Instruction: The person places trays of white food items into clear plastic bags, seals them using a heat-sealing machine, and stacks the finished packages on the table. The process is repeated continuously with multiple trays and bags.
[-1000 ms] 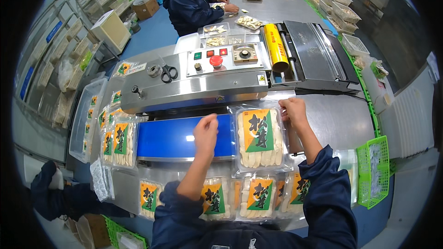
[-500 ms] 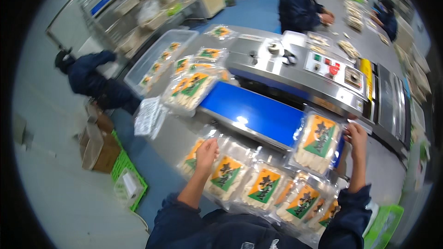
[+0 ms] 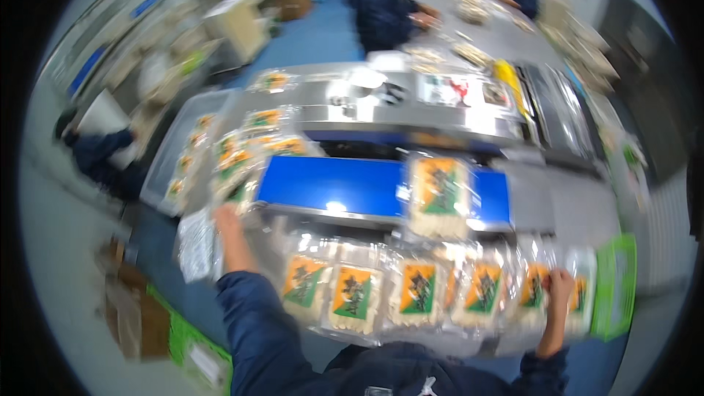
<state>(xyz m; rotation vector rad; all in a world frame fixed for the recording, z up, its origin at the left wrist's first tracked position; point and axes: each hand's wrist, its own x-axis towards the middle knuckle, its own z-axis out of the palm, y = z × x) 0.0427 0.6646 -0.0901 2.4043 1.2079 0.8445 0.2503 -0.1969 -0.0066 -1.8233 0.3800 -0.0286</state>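
At the left end of the blue belt [image 3: 330,183], my left hand [image 3: 229,229] is by a heap of clear packets [image 3: 238,154]; its fingers are blurred and partly hidden. A clear plastic packet [image 3: 440,194] of pale sticks with an orange and green label lies on the belt. Similar packets [image 3: 356,297] overlap in a row along the near edge of the steel table. At the right of this row my right hand [image 3: 560,286] is closed on the edge of another packet [image 3: 533,286].
A crumpled plastic sheet [image 3: 196,246] lies beside my left hand. Beyond the belt stands a steel machine [image 3: 469,114] with buttons. A translucent tub [image 3: 165,161] holds packets. A green crate [image 3: 614,286] is at right. Co-workers are at left [image 3: 103,150] and at the far table [image 3: 385,7].
The view has turned to the right. The packet has travelled left along the belt. My right hand has left it for the near row; my left hand has moved to the heap.
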